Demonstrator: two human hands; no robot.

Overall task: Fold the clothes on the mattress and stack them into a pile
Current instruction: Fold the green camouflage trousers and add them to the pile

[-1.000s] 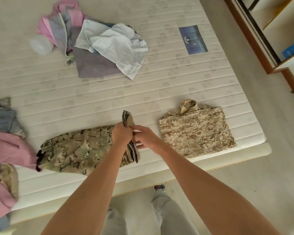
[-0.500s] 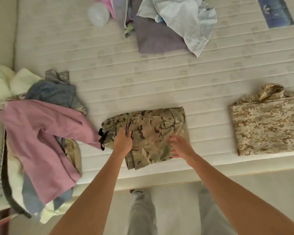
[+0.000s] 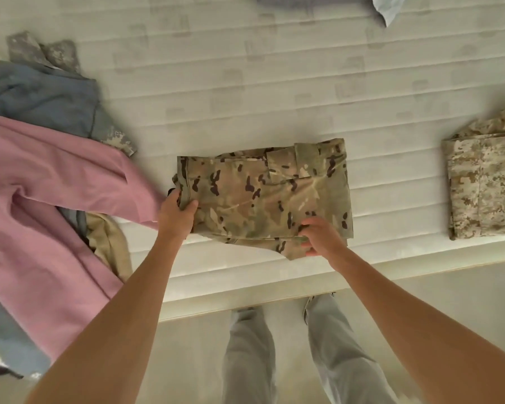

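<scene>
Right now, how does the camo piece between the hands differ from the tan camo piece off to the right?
The green camo garment has large dark blotches; the tan camo garment has a fine, pale, pixel-like pattern. The green one is gripped at its edges by the left hand and right hand; the tan one lies untouched. The green one shows fully; the tan one is cut off by the frame. Both are folded flat on the mattress.

Bare mattress (image 3: 391, 182) rightward — pink garment (image 3: 56, 185) crowding left

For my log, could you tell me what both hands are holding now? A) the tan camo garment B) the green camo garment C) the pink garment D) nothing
B: the left hand and right hand each grip an edge of the green camo garment.
</scene>
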